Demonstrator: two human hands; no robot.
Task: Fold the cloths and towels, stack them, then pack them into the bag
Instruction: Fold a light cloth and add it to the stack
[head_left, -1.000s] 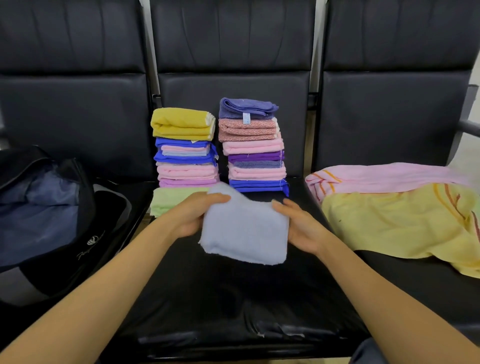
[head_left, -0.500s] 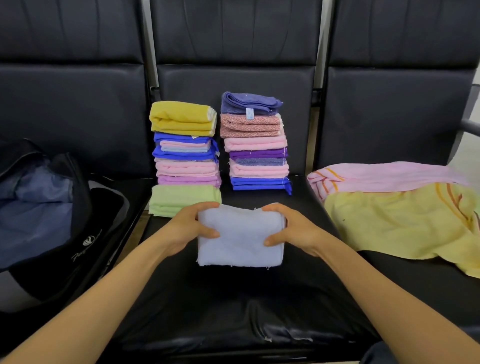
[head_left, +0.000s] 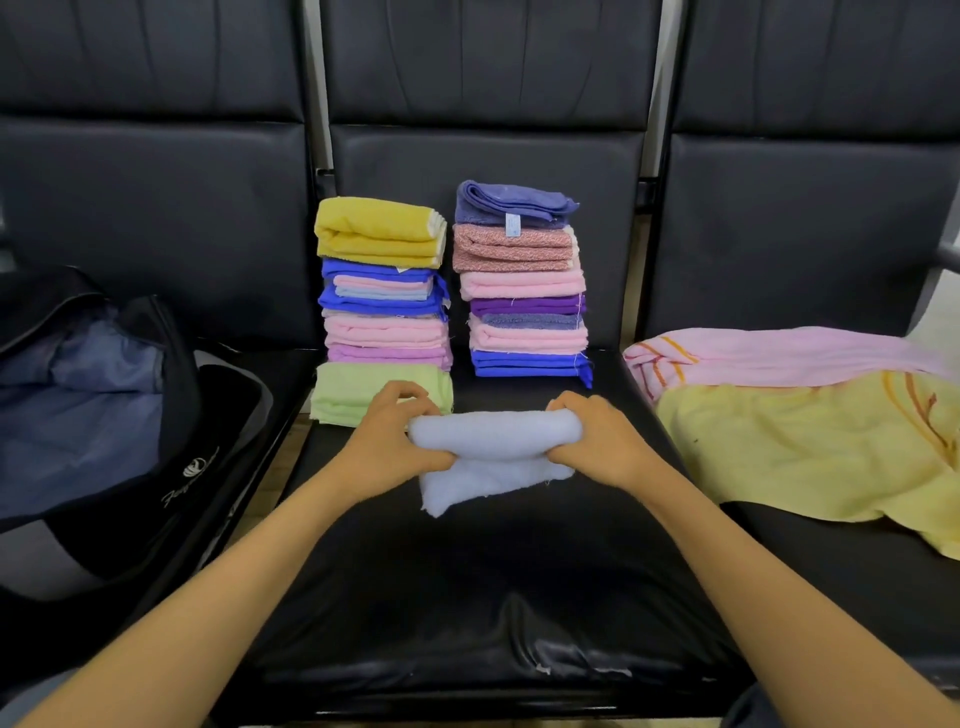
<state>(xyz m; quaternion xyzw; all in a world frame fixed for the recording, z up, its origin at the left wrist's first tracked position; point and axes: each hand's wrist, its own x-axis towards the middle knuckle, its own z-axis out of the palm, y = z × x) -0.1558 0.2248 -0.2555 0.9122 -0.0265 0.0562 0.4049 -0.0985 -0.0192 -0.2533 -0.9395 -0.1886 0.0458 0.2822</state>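
Note:
A pale blue towel (head_left: 491, 452) lies folded over on the middle black seat (head_left: 467, 597). My left hand (head_left: 387, 441) grips its left end and my right hand (head_left: 602, 441) grips its right end, fingers curled over the fold. Behind it stand two stacks of folded cloths: the left stack (head_left: 384, 306) topped by a yellow towel, the right stack (head_left: 524, 291) topped by a purple-blue one. An open black bag (head_left: 171, 467) with blue lining sits on the left seat.
A loose pink towel (head_left: 779, 353) and a loose yellow towel (head_left: 810, 447) lie spread on the right seat. Black seat backs rise behind the stacks. A narrow gap separates the middle seat from the bag's seat.
The flat pale blue towel has been folded over on itself, far edge toward me. Both hands shifted from its sides to grip the fold's ends.

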